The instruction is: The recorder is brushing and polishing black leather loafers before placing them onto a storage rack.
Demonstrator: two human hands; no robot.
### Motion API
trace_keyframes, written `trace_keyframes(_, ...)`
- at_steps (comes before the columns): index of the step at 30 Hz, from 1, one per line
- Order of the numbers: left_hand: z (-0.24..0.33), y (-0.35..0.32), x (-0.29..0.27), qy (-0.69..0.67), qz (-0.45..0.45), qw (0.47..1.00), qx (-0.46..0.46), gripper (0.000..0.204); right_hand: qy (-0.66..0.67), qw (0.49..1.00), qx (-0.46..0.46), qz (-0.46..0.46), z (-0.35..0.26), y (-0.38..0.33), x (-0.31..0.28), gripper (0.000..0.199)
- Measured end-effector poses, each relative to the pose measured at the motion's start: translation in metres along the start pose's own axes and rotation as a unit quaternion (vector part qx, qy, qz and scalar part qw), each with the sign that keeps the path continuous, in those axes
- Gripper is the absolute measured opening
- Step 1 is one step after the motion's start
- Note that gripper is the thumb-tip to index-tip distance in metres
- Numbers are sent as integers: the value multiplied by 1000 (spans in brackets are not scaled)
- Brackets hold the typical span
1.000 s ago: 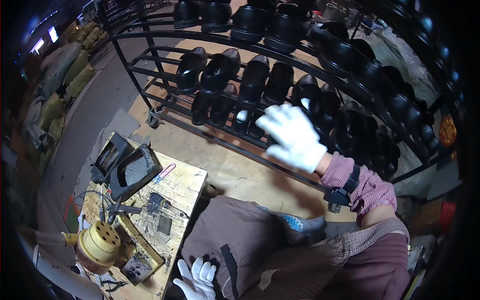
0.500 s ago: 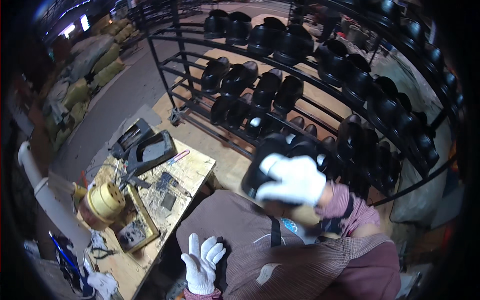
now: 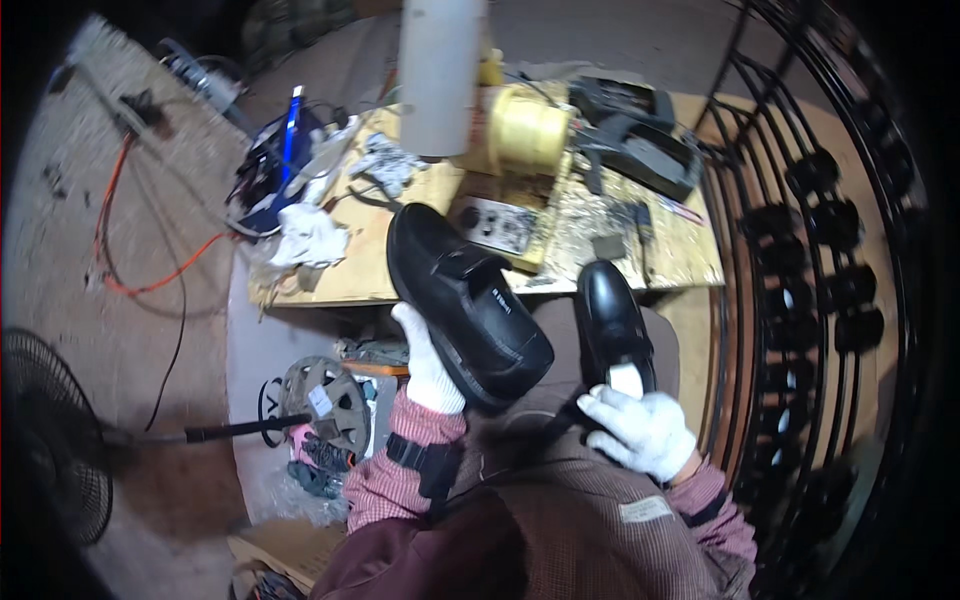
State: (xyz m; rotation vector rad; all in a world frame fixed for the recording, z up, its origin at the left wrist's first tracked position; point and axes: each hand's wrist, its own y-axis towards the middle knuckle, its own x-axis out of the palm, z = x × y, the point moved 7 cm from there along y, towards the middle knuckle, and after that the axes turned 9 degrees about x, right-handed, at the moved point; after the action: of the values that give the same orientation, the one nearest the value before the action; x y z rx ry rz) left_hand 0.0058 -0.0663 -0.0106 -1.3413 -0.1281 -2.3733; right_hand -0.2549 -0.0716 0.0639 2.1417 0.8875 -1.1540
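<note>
A black slip-on leather shoe [image 3: 440, 275] is tilted over my lap, toe pointing up and left. My left hand [image 3: 432, 365], in a white knit glove, is closed round its side from below; part of the fingers is hidden behind the shoe. To the right is a second black shoe [image 3: 608, 308], toe pointing away from me, with something white inside its opening. My right hand [image 3: 645, 432], also gloved in white, grips that shoe at the heel end. Both shoes are in front of the near edge of the wooden worktable [image 3: 370, 285].
On the table stand a yellow cylindrical machine [image 3: 525, 130], a white duct [image 3: 432, 80], dark trays [image 3: 640, 150] and white rags [image 3: 310, 237]. A black metal rack [image 3: 715, 210] of shoes is at the right. A fan [image 3: 50, 430] and an orange cable [image 3: 103, 225] are at the left.
My view has swung left from the rack to the table. My right hand has come away from the rack. My left hand, empty and open before, now holds a shoe.
</note>
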Motion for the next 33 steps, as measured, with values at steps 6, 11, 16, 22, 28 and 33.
trace_keyframes(6, 34, 47, 19, 86, 14, 996, 9, 92, 33, 989, 89, 109, 24, -17, 9, 53)
trace_keyframes(11, 57, 81, 21, 142, 38, 986, 83, 83, -15, 955, 189, 229, 53, -35, -5, 64)
trace_keyframes(16, 75, 88, 17, 98, 24, 987, 125, 87, 42, 932, 268, 238, 106, -19, -15, 64)
trace_keyframes(22, 15, 51, 13, -126, -96, 985, -72, 136, -72, 923, 337, 170, 192, 61, -2, 82)
trace_keyframes(28, -7, 48, -4, -143, 8, 986, -81, 110, -269, 897, 342, 85, 213, 100, 28, 80)
trace_keyframes(33, 10, 70, 14, -94, -49, 994, 16, 62, -289, 887, 352, 75, 230, 102, 31, 75)
